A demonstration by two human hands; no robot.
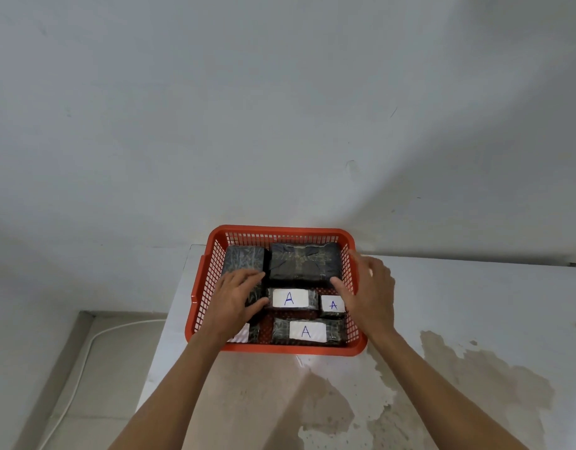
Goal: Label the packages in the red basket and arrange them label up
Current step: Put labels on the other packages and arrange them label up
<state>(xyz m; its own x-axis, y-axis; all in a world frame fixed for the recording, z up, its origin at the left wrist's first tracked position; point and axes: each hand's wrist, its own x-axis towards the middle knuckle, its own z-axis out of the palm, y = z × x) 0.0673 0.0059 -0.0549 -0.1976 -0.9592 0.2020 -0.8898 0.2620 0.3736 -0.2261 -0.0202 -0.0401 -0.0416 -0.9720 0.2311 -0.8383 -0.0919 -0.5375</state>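
Note:
A red basket [280, 231] stands at the far left end of a white table. It holds several black-wrapped packages. Three show white labels marked "A": a middle one [291, 299], a small one [332, 306] to its right and a front one [307, 331]. A fourth white label [243, 334] peeks out under my left wrist. Two packages at the back show no label: a large one [304, 259] and a left one [244, 259]. My left hand [239, 295] lies flat on the left package. My right hand [366, 292] hovers over the basket's right wall, fingers spread, thumb near the large package's corner.
The table [442, 319] carries brown stains at the front and right. A grey wall rises right behind the basket. Left of the table the floor lies lower, with a white cable [85, 362] running across it.

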